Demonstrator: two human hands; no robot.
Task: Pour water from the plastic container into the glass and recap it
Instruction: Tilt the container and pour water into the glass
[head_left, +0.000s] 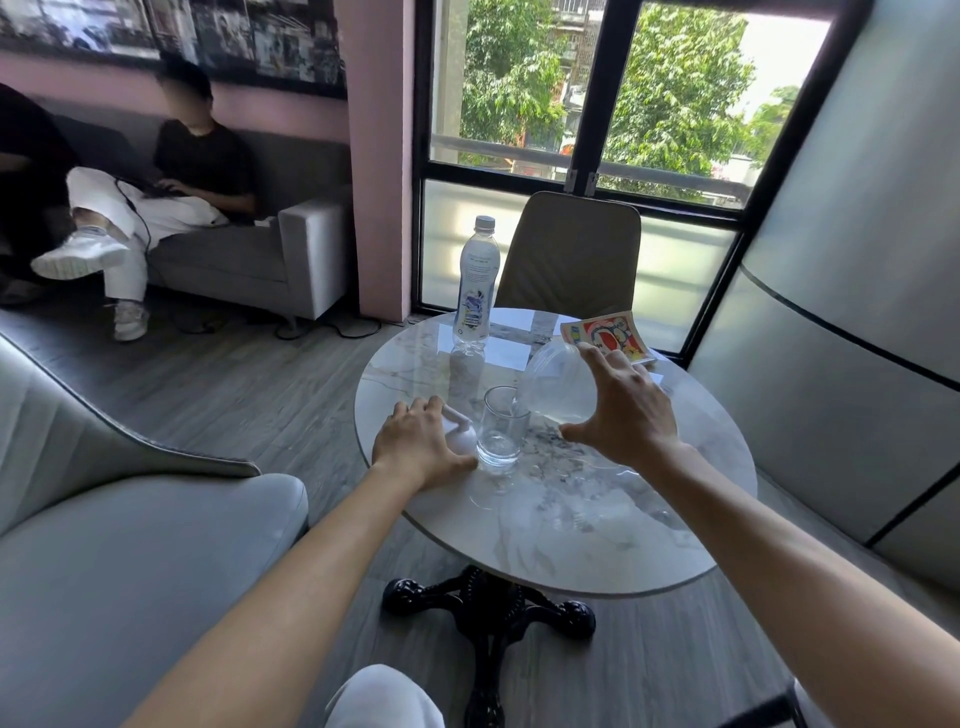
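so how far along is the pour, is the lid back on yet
Done: the lid is off. In hand: the right hand tips the plastic container over the glass, which holds only a little water at the bottom. The left hand rests on something white, possibly the lid. Left: finish pouring, set the container upright, recap.

Right hand (623, 410) raised, fingers spread — left hand (421, 447) flat (palm down).

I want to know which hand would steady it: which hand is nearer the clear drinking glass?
Left. The left hand rests on the table with its thumb at the clear drinking glass's base; the right hand holds the tilted clear plastic container above its rim.
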